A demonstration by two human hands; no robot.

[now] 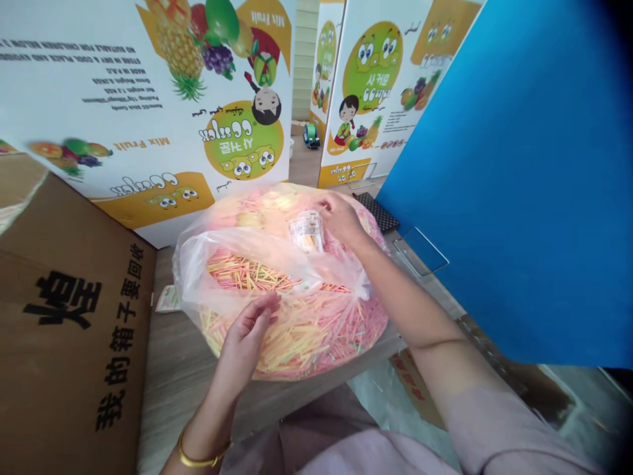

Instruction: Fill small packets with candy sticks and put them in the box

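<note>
A large clear plastic bag full of thin pink and yellow candy sticks lies on the table, with its mouth partly open. On top of it rests a small printed packet with sticks showing inside. My right hand is right beside this packet, its fingers curled into a pinch; whatever they hold is too small to make out. Over the near side of the bag is my left hand, its fingers loosely bent and thumb apart, with nothing visible in it.
Printed white cartons stand behind the bag. A brown cardboard box is at the left and a blue panel at the right. A green tape dispenser, a wire loop and a dark textured pad are nearby.
</note>
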